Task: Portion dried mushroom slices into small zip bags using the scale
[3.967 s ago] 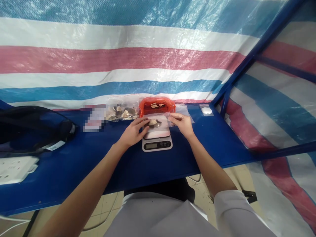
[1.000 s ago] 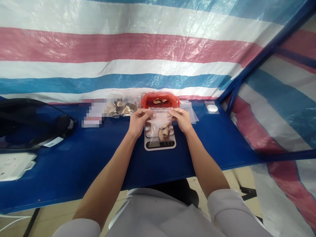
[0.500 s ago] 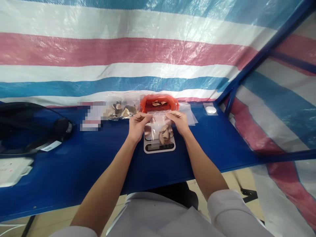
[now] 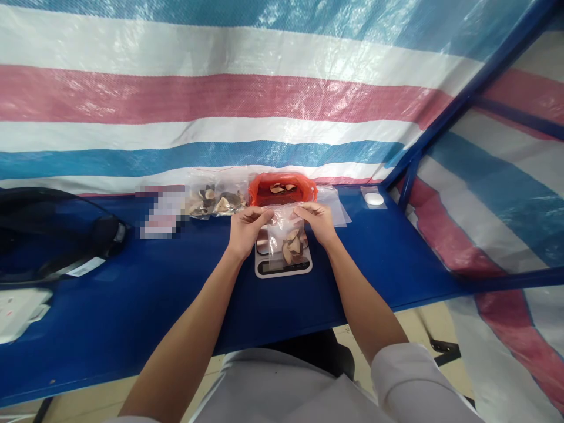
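Observation:
A clear plastic bag (image 4: 277, 249) with several dried brown-and-cream slices (image 4: 292, 245) inside hangs between my hands. My left hand (image 4: 247, 229) pinches its top edge at the left, and my right hand (image 4: 318, 221) pinches the same edge at the right. Beneath the bag stands a white kitchen scale (image 4: 284, 274) with a dark display strip; I cannot tell whether the bag rests on it. Just behind my hands sits an orange-red plastic bag (image 4: 258, 192), its mouth wide and a few more slices within.
Two filled clear bags (image 4: 227, 202) lie left of the orange-red bag, near a blurred-out paper (image 4: 165, 211). Flat clear bags (image 4: 337, 205) and a small white case (image 4: 374, 200) lie to the right. Black headgear (image 4: 57, 235) and a white power strip (image 4: 22, 311) occupy the table's left end.
Both hands have drawn slightly closer together along the bag's top edge, and the slices inside have shifted a little. The whole view has tilted slightly.

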`<state>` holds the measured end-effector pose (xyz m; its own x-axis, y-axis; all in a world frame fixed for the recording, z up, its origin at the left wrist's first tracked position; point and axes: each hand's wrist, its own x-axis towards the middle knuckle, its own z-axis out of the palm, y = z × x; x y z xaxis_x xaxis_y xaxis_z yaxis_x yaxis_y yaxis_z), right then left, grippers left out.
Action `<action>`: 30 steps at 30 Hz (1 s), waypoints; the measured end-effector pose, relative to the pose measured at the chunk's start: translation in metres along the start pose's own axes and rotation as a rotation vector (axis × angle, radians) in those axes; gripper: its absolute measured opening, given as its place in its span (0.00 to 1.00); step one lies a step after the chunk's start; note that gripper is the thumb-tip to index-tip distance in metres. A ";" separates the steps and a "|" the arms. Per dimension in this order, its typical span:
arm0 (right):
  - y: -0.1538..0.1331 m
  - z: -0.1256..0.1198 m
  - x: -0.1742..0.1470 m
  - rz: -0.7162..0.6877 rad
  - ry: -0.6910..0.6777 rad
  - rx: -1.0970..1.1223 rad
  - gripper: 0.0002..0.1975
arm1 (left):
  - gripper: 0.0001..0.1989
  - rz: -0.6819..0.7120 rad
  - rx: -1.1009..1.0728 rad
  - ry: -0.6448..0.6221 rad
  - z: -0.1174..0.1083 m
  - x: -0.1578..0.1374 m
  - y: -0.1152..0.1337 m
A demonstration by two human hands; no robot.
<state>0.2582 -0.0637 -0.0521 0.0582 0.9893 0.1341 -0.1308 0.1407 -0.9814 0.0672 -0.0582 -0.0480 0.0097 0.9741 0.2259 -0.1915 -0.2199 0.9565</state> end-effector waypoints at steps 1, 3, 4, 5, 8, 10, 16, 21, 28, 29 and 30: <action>-0.001 0.001 -0.001 -0.001 -0.010 -0.011 0.18 | 0.13 0.002 0.012 0.005 0.000 0.000 0.000; -0.003 0.002 -0.002 -0.004 -0.013 -0.031 0.19 | 0.13 0.000 0.031 0.006 -0.001 0.000 0.000; -0.003 0.003 -0.002 -0.003 -0.008 -0.032 0.19 | 0.14 -0.001 0.038 0.005 -0.001 0.000 -0.001; -0.003 0.003 -0.002 -0.003 -0.001 -0.029 0.19 | 0.14 -0.002 0.046 0.004 -0.001 0.001 -0.001; -0.001 0.003 0.000 0.000 0.018 -0.016 0.20 | 0.14 -0.010 0.068 0.008 -0.001 0.001 0.000; 0.001 0.002 0.001 0.000 0.025 -0.009 0.20 | 0.14 -0.018 0.080 -0.007 -0.001 0.001 0.001; -0.003 0.003 0.000 -0.007 0.042 0.008 0.19 | 0.15 -0.039 0.116 -0.075 0.004 0.006 0.006; -0.006 0.004 0.000 -0.013 0.048 0.045 0.19 | 0.13 0.009 0.112 -0.132 0.010 0.013 0.011; -0.003 0.003 0.001 -0.040 0.053 -0.005 0.17 | 0.14 -0.009 0.137 -0.155 0.009 0.021 0.004; -0.002 0.003 0.001 -0.044 0.046 -0.017 0.17 | 0.13 -0.013 0.152 -0.162 0.008 0.021 0.004; -0.002 0.003 0.002 -0.048 0.039 -0.025 0.17 | 0.13 -0.013 0.171 -0.171 0.008 0.022 0.004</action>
<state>0.2558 -0.0621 -0.0500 0.1023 0.9791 0.1760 -0.1023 0.1863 -0.9771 0.0745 -0.0382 -0.0374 0.1802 0.9569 0.2278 -0.0216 -0.2276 0.9735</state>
